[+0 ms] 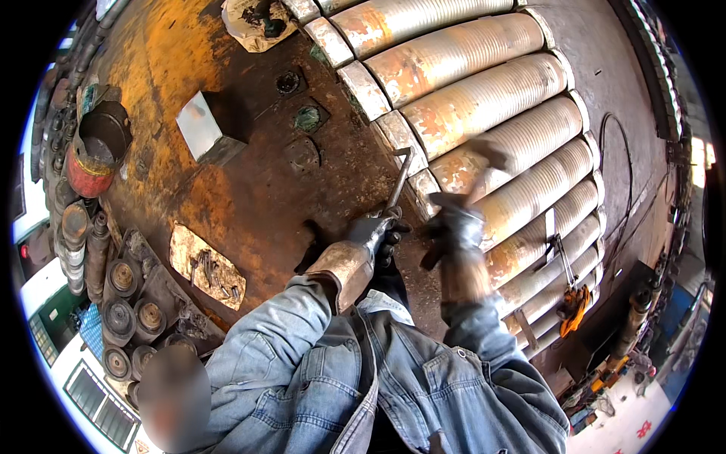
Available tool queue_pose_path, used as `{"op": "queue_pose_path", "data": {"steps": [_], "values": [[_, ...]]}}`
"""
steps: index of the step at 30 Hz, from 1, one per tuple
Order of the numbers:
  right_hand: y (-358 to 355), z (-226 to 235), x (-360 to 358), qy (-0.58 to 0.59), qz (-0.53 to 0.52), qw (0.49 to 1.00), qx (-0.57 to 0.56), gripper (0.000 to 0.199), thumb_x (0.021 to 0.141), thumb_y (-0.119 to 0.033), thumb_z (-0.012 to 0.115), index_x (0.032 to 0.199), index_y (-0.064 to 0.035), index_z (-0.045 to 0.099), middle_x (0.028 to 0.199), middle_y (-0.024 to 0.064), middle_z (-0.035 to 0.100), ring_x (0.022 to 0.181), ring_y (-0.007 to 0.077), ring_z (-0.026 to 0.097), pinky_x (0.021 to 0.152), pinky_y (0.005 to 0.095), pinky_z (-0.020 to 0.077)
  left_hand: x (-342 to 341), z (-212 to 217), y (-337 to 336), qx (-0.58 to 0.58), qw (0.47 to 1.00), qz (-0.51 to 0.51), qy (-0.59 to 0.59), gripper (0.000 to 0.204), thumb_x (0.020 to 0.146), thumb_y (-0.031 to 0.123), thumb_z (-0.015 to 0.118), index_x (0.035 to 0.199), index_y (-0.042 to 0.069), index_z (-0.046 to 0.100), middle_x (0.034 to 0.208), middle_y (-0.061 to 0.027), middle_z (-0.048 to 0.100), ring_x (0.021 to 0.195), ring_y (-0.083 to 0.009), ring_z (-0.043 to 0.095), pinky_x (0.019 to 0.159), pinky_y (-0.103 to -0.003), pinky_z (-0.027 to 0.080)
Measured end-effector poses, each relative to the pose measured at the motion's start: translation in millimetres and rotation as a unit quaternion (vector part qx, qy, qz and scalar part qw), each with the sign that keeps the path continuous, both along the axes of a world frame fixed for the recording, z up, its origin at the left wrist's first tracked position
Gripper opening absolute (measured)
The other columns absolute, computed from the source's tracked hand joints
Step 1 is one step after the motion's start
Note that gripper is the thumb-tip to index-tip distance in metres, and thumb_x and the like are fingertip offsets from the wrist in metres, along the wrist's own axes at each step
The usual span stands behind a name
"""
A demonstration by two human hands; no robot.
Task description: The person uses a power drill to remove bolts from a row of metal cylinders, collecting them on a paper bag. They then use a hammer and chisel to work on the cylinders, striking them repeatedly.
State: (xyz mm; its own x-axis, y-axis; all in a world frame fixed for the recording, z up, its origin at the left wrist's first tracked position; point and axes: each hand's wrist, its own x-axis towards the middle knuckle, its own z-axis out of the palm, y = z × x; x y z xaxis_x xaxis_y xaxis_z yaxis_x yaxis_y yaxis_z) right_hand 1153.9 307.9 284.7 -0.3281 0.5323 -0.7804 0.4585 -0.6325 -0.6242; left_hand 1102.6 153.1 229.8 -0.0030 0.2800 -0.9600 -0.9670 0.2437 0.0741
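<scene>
My left hand [372, 236], in a dark glove with a worn leather cuff, grips a thin bent metal rod [400, 180] whose hooked tip rests against the end flange of a rusty ribbed cylinder [484, 98]. My right hand [451, 225], also gloved, holds a hammer [484, 157] raised above it; the hammer head is motion-blurred over the cylinders. Both denim sleeves come up from the lower edge.
Several ribbed metal cylinders [529, 197] lie stacked side by side at right. A rusty steel plate [227, 189] carries a small metal block [203, 125], a tray of bolts [206, 266] and a red can [94, 155]. Round machined parts [121, 318] line the left edge. Cables trail at right.
</scene>
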Motion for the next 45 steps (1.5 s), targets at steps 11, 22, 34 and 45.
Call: {"op": "queue_pose_path", "data": {"steps": [11, 22, 34, 45], "values": [[43, 12, 46, 0.02, 0.049, 0.998, 0.021, 0.02, 0.086, -0.014, 0.074, 0.088, 0.0048, 0.07, 0.057, 0.0069, 0.054, 0.042, 0.0185, 0.052, 0.037, 0.033, 0.0425, -10, 9, -15, 0.003, 0.999, -0.039, 0.022, 0.041, 0.1, 0.046, 0.061, 0.094, 0.007, 0.07, 0.057, 0.0078, 0.045, 0.041, -0.0056, 0.035, 0.037, -0.025, 0.027], [36, 19, 57, 0.016, 0.025, 1.0, -0.011, 0.021, 0.087, -0.014, 0.07, 0.09, 0.0067, 0.072, 0.052, 0.0061, 0.051, 0.039, 0.0194, 0.05, 0.039, 0.0349, 0.0428, -10, 12, 1, 0.018, 1.0, -0.012, -0.015, 0.021, 0.098, 0.033, 0.062, 0.106, 0.015, 0.069, 0.061, 0.0065, 0.048, 0.041, -0.0066, 0.037, 0.039, -0.026, 0.031], [22, -24, 12, 0.052, 0.026, 0.998, 0.017, 0.015, 0.093, -0.012, 0.069, 0.093, 0.0037, 0.069, 0.06, 0.0084, 0.059, 0.042, 0.0198, 0.055, 0.038, 0.0343, 0.0455, -18, 11, -3, 0.033, 0.999, -0.009, -0.041, 0.04, 0.103, 0.045, 0.058, 0.097, 0.008, 0.07, 0.06, 0.0062, 0.046, 0.043, -0.0067, 0.036, 0.04, -0.026, 0.031], [22, -11, 15, -0.05, 0.094, 0.993, -0.059, 0.017, 0.085, -0.011, 0.075, 0.089, 0.0044, 0.068, 0.058, 0.0058, 0.054, 0.042, 0.0198, 0.052, 0.038, 0.0347, 0.0431, -27, 11, -9, 0.02, 1.0, -0.004, -0.01, 0.044, 0.1, 0.05, 0.06, 0.095, 0.007, 0.072, 0.057, 0.007, 0.043, 0.041, -0.0069, 0.035, 0.039, -0.026, 0.029]]}}
